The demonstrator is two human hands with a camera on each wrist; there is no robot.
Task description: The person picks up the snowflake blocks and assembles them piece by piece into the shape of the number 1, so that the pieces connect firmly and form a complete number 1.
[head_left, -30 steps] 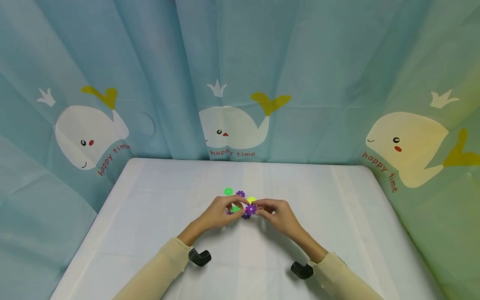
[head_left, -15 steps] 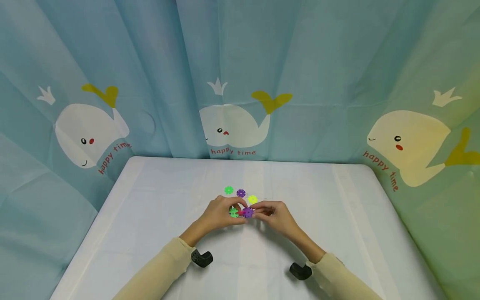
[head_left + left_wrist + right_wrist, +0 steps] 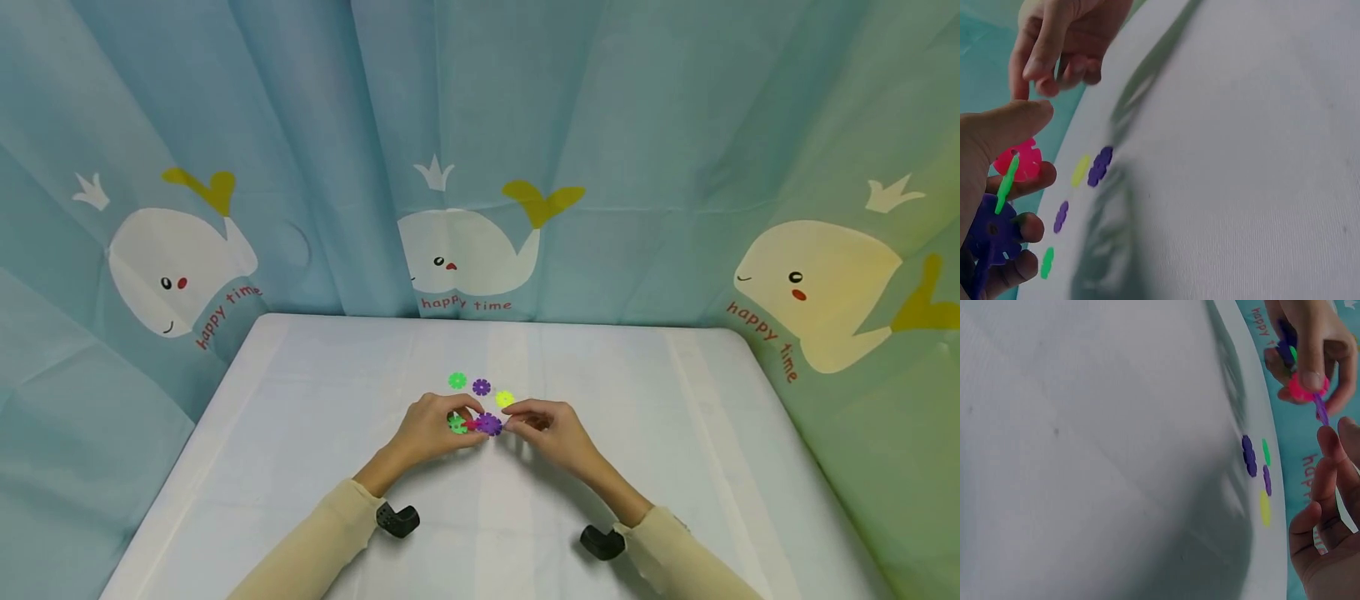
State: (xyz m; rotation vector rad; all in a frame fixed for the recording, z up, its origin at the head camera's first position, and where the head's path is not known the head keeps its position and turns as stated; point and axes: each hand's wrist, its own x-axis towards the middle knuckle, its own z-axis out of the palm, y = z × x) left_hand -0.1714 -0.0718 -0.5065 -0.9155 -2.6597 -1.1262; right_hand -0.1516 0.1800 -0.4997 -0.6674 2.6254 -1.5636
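My left hand [image 3: 429,429] holds a small chain of interlocked snowflake discs above the table. In the left wrist view, the chain has a dark purple disc [image 3: 992,228], a green disc [image 3: 1007,184] edge-on and a pink disc [image 3: 1017,159] near the thumb. Another purple disc [image 3: 1321,410] sticks out from the pink one toward my right hand [image 3: 558,429]. The right thumb and forefinger are slightly parted at that disc's outer edge, gripping nothing; whether a fingertip touches it I cannot tell.
On the white table [image 3: 300,467] lie loose discs: a green disc [image 3: 457,381], a purple disc [image 3: 482,387], a yellow disc [image 3: 505,399] and a darker purple disc [image 3: 1100,165] beneath the hands. A whale-print curtain [image 3: 637,167] hangs behind the table.
The chain has shifted slightly left with the left hand. The right fingers, earlier at the end purple disc, now stand a little off its edge.
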